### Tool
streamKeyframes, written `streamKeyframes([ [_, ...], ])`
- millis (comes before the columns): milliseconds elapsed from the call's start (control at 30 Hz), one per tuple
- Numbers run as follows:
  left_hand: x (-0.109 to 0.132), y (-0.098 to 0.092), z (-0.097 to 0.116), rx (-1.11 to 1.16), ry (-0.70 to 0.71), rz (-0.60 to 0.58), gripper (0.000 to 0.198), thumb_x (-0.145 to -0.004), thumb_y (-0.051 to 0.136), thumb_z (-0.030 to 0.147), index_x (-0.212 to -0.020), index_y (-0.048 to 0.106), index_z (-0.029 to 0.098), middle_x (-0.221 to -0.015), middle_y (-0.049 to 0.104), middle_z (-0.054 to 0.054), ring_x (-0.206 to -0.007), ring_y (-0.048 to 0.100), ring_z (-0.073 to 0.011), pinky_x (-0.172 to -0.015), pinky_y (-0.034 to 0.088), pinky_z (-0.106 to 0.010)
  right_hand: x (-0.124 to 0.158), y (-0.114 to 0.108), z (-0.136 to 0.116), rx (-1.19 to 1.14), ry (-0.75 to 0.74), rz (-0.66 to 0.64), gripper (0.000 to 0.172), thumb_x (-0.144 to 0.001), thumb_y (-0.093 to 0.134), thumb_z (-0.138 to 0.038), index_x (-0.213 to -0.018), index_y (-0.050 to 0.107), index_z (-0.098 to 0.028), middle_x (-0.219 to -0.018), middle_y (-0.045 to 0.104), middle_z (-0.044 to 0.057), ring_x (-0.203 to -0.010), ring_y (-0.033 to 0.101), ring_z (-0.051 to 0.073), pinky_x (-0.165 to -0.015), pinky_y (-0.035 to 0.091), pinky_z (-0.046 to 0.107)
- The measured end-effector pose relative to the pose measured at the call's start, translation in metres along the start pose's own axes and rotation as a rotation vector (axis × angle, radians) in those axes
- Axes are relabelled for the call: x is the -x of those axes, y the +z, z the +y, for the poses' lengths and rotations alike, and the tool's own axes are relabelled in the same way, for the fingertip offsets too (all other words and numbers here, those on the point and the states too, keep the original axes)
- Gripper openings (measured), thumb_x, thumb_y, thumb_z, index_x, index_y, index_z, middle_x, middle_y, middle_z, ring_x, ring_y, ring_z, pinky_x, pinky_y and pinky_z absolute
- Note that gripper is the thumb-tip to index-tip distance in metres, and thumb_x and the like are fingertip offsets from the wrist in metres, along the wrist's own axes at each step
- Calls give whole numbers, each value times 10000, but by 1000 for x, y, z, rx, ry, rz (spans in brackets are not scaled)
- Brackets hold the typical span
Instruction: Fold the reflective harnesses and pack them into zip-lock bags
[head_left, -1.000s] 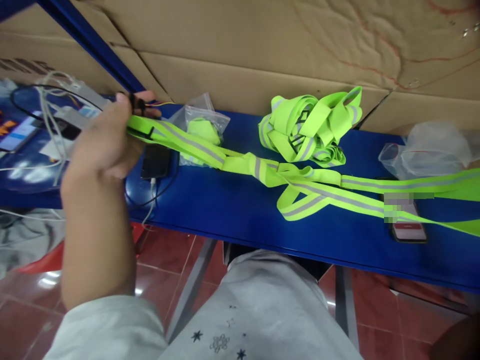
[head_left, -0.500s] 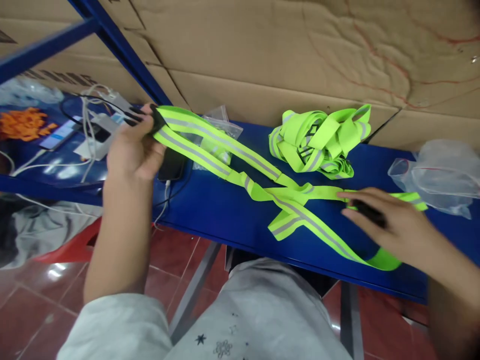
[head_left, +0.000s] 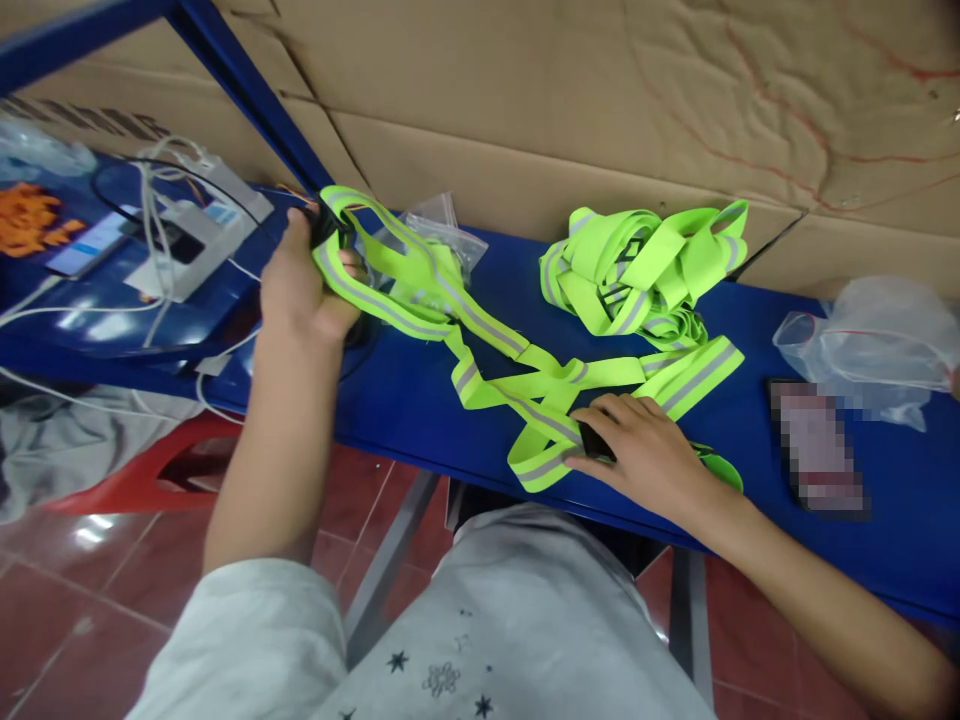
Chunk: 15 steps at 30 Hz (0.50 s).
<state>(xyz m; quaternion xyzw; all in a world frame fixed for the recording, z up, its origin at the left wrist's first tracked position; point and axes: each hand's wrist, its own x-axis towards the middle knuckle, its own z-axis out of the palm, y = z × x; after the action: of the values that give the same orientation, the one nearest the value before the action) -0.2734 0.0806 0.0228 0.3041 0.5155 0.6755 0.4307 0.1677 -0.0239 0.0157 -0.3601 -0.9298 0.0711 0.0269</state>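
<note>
My left hand [head_left: 304, 285] is raised at the left of the blue table, fingers closed around the black buckle end [head_left: 330, 222] of a neon-yellow reflective strap [head_left: 386, 305] with grey stripes. From there the strap runs rightward and lies loosely crossed over the table. Near the front edge my right hand [head_left: 652, 455] is closed on a small black piece [head_left: 596, 442] beside the strap; its exact kind is mostly hidden by the fingers. Behind the strap sits a bundle of similar reflective straps [head_left: 637, 270]. A clear zip bag [head_left: 465, 245] with something neon in it lies beyond my left hand.
A phone [head_left: 817, 450] and clear plastic bags [head_left: 885, 340] lie on the right. At left are a white power strip [head_left: 180, 250] with cables, another phone [head_left: 94, 240] and orange pieces [head_left: 26, 220]. A blue post [head_left: 247, 90] rises before the cardboard [head_left: 487, 100].
My right hand has moved left and toward me with the black piece, uncovering the right-hand phone. My left hand has shifted slightly right, and the strap hangs looser and more bunched.
</note>
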Motion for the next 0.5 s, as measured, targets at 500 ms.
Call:
streamKeyframes([
  [500, 15, 27, 31, 405, 359, -157, 670, -1175, -58, 440, -901, 502, 195, -440, 216, 122, -305, 236, -15, -334, 89, -113, 29, -7, 30, -177, 76, -164, 120, -1038, 633, -315, -1060, 707, -223, -1015, 754, 68, -931, 718, 267, -837, 520, 404],
])
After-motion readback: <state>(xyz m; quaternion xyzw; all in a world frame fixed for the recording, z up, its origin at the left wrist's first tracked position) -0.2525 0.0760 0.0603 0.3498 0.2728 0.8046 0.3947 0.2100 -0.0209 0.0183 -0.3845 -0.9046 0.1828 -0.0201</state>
